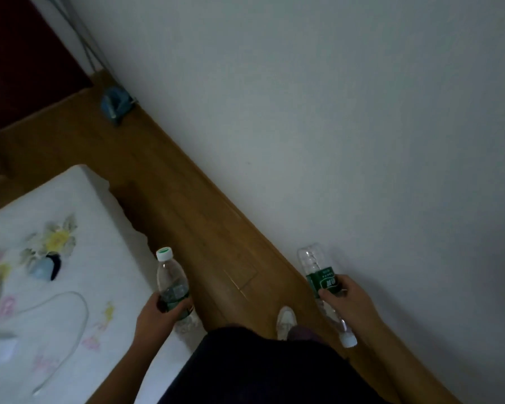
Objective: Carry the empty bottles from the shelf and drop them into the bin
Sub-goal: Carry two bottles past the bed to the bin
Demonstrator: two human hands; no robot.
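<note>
My left hand (161, 312) grips a clear plastic bottle (171, 277) with a green label, its white and green cap pointing up and away from me. My right hand (347, 295) grips a second clear bottle (315, 265) round its green label, held upside down so its white cap hangs low near my right wrist. Both bottles look empty. No bin and no shelf are in view.
A strip of wooden floor (187, 199) runs ahead between a white wall (333, 112) on the right and a bed with a flowered white cover (56, 272) on the left. A blue object (114, 103) lies on the floor far ahead. My white shoe (286, 320) is below.
</note>
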